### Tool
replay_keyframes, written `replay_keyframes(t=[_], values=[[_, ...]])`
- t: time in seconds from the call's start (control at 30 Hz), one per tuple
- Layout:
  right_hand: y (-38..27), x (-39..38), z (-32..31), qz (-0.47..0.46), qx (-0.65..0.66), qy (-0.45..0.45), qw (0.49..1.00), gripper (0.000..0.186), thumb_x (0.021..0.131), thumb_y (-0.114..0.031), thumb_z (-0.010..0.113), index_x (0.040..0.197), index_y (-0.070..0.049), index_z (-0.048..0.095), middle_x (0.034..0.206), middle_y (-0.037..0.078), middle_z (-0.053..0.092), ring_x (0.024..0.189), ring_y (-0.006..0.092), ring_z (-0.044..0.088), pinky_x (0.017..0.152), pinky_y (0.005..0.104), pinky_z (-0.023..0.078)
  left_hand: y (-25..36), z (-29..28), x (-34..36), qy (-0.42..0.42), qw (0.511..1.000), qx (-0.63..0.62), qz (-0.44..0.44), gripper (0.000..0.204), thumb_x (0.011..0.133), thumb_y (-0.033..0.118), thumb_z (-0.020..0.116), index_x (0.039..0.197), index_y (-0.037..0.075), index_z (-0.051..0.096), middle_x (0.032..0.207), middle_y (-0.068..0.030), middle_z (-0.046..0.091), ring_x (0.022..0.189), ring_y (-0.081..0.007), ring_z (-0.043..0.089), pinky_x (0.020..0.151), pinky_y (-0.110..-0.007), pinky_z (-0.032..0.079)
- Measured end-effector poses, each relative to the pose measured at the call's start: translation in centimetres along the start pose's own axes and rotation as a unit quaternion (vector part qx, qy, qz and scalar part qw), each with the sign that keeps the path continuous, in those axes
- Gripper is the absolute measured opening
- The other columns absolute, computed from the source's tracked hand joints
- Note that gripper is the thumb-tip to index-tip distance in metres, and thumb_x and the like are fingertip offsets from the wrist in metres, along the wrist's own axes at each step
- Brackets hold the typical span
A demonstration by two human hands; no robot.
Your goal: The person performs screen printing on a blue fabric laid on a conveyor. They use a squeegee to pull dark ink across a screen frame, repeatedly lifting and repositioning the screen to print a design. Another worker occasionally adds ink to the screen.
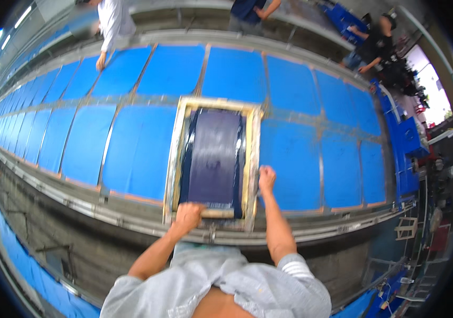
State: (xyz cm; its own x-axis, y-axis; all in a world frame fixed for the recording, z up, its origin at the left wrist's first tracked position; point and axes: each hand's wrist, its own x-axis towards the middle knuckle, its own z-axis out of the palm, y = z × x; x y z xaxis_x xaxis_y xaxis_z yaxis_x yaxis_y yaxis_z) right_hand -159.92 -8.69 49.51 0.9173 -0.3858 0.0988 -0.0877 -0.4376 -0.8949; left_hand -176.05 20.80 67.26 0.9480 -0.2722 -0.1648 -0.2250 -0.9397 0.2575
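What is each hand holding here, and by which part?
The left hand has its grip on the wooden handle of the squeegee at its left end. The right hand presses on the right rail of the wooden screen frame.

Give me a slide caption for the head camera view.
Left hand grips a wooden squeegee inside a wooden printing frame; right hand steadies the frame's edge on blue fabric panels.
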Motion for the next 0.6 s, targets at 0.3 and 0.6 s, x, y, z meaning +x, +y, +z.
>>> replay_keyframes(t=[0.3,0.6], values=[[-0.3,0.3,0.4,0.068,-0.022,-0.005,0.997,0.030,0.089,-0.027,0.065,0.091,0.003,0.070,0.081,0.022,0.067,0.072,0.0333,0.062,0.070,0.0438,0.047,-0.2,2.3,-1.6,0.006,0.999,-0.021,0.037,0.027,0.069,0.003,0.067,0.095,0.006,0.068,0.099,-0.0125,0.071,0.093,-0.0305,0.069,0.078,-0.043,0.054],[-4.7,-0.6,-0.6,0.073,-0.087,0.026,0.993,0.038,0.095,-0.032,0.062,0.115,0.000,0.067,0.107,0.020,0.061,0.105,0.0353,0.056,0.091,0.0422,0.044,-2.8,1.8,9.2,0.131,0.989,0.017,0.066,0.043,0.069,-0.005,0.060,0.111,0.002,0.067,0.115,-0.0146,0.070,0.109,-0.0295,0.067,0.092,-0.040,0.052]])
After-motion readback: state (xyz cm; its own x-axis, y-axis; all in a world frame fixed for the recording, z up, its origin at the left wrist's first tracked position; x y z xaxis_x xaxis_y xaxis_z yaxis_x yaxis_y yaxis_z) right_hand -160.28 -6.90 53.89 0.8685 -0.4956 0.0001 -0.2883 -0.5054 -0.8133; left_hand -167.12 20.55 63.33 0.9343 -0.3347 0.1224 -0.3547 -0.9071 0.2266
